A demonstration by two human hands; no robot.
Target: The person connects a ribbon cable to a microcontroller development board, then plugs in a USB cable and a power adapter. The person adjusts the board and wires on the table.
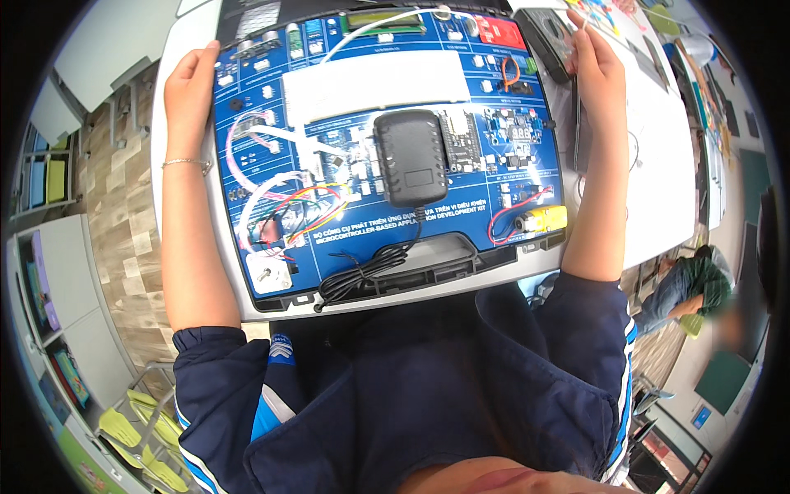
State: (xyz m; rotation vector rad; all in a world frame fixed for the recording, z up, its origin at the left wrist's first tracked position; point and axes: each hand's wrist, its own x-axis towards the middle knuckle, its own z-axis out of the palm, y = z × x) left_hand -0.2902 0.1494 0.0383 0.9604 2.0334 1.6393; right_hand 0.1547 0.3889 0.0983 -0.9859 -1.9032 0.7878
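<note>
A blue microcontroller development board (329, 262) in a black case lies before me on the white table. On it rest a white flat rectangular piece (378, 86) and a black power adapter (409, 156) with its cable (362, 274) coiled at the near edge. My left hand (189, 90) is closed at the board's far left edge, thumb on top, its other fingers mostly hidden. My right hand (599, 70) has curled fingers beside a dark multimeter-like device (543, 41) at the far right corner. What it pinches is unclear.
Coloured jumper wires (317, 202) loop over the board's left side; a yellow motor (545, 220) sits at its near right corner. The white table (658, 165) extends to the right. Green chairs (123, 428) stand lower left, and another person (691, 284) sits at right.
</note>
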